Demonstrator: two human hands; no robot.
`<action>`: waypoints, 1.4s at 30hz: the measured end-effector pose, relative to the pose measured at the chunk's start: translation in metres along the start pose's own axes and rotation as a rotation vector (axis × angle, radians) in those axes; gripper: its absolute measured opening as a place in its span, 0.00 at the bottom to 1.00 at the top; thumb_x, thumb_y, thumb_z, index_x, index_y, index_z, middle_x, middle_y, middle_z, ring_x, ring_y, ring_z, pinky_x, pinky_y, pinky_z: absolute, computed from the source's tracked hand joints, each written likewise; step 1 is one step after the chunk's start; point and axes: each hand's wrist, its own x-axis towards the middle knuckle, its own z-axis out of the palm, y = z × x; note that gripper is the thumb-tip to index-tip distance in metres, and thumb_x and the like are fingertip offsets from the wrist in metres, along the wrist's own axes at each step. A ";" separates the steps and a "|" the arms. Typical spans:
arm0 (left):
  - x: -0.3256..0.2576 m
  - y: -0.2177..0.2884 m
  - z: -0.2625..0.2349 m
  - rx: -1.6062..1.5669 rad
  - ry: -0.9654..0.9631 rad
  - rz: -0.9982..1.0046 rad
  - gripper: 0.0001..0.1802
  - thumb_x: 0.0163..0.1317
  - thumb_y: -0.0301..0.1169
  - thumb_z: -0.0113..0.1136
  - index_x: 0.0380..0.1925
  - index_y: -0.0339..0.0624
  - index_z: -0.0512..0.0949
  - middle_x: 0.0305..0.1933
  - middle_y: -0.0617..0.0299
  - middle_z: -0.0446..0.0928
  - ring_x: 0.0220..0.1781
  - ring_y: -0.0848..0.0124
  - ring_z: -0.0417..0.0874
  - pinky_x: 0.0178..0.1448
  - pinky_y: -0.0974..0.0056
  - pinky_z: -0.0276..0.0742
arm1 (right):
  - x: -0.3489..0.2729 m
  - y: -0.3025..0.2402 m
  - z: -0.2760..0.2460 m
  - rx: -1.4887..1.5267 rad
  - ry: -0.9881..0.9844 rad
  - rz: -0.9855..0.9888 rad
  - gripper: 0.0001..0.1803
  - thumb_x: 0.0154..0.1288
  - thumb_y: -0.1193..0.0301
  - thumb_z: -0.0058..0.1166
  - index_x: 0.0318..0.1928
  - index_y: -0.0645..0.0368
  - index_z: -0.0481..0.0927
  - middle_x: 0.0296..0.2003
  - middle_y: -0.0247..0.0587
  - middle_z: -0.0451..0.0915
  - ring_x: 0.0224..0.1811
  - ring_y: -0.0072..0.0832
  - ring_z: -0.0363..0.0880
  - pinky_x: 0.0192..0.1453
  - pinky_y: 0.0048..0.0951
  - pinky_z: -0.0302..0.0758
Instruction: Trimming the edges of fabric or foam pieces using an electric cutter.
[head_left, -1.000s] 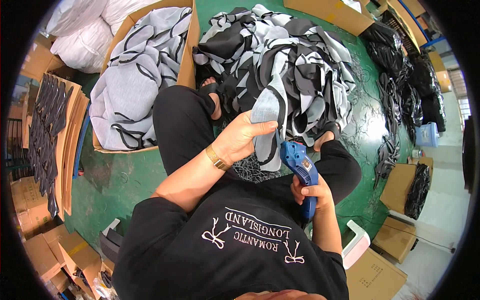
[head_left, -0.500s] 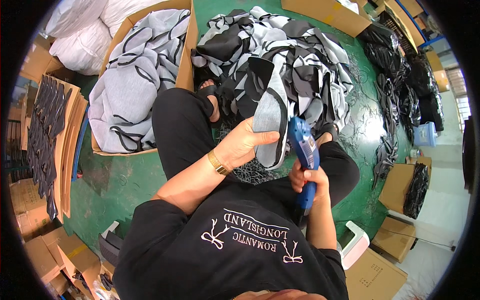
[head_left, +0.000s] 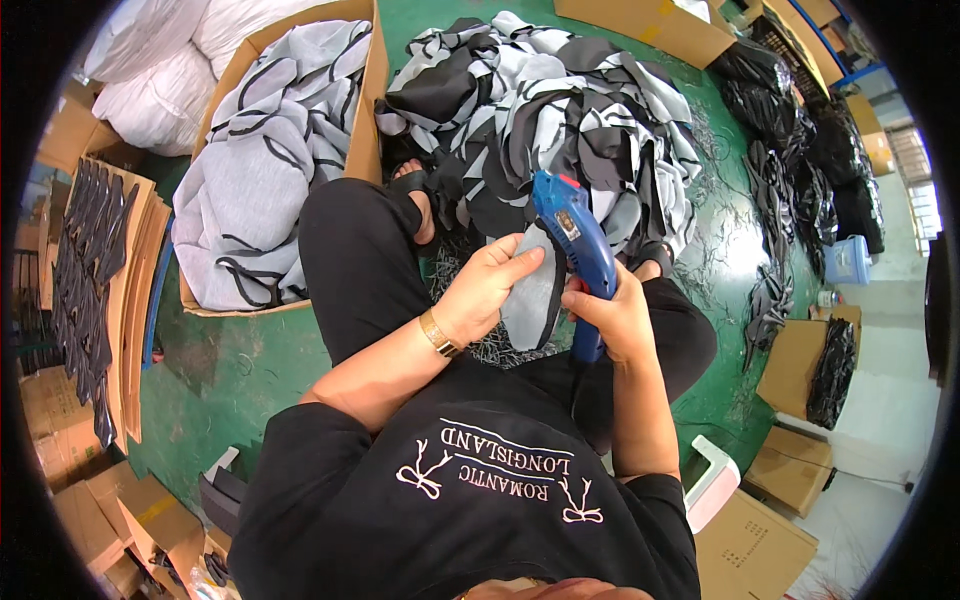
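Note:
My left hand point(head_left: 482, 290) pinches a grey fabric piece point(head_left: 529, 308) with a dark edge, thumb on top. The piece is long with a rounded lower end and hangs over my lap. My right hand point(head_left: 617, 312) is wrapped round the handle of a blue handheld electric cutter point(head_left: 580, 235). The cutter lies along the right side of the piece, its head pointing away from me beside the far end. Whether its blade touches the fabric cannot be made out. Just beyond my hands spreads a large pile of grey and black fabric pieces point(head_left: 560, 110).
At the left stands a cardboard box point(head_left: 368, 120) full of grey pieces with black edging point(head_left: 245, 190). Thin dark trimmings point(head_left: 725, 200) litter the green floor. Black plastic bags point(head_left: 765, 95) line the right side; white sacks point(head_left: 160, 90) sit at the far left.
The cutter has moved up and left along the piece, from its lower right side to its far end. The piece has turned and dropped lower, its far part less visible.

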 end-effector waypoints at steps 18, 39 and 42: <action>0.004 0.014 -0.010 -0.011 0.229 0.176 0.12 0.61 0.25 0.60 0.45 0.36 0.77 0.40 0.62 0.82 0.39 0.75 0.82 0.47 0.68 0.77 | -0.070 0.012 -0.029 -0.034 -0.027 0.273 0.22 0.49 0.76 0.63 0.46 0.68 0.74 0.36 0.39 0.77 0.25 0.23 0.76 0.27 0.24 0.76; -0.010 0.026 -0.002 0.291 0.212 0.153 0.13 0.61 0.22 0.59 0.47 0.32 0.76 0.42 0.62 0.81 0.40 0.80 0.80 0.46 0.74 0.76 | -0.057 0.013 -0.042 0.107 -0.082 0.288 0.22 0.47 0.77 0.62 0.45 0.68 0.75 0.35 0.39 0.77 0.25 0.24 0.76 0.26 0.25 0.77; -0.014 0.033 0.003 0.342 0.147 0.135 0.14 0.62 0.22 0.58 0.48 0.32 0.76 0.42 0.64 0.81 0.39 0.82 0.79 0.44 0.75 0.75 | -0.058 0.010 -0.046 0.100 -0.124 0.302 0.21 0.48 0.76 0.62 0.46 0.69 0.75 0.34 0.39 0.78 0.26 0.23 0.76 0.27 0.25 0.76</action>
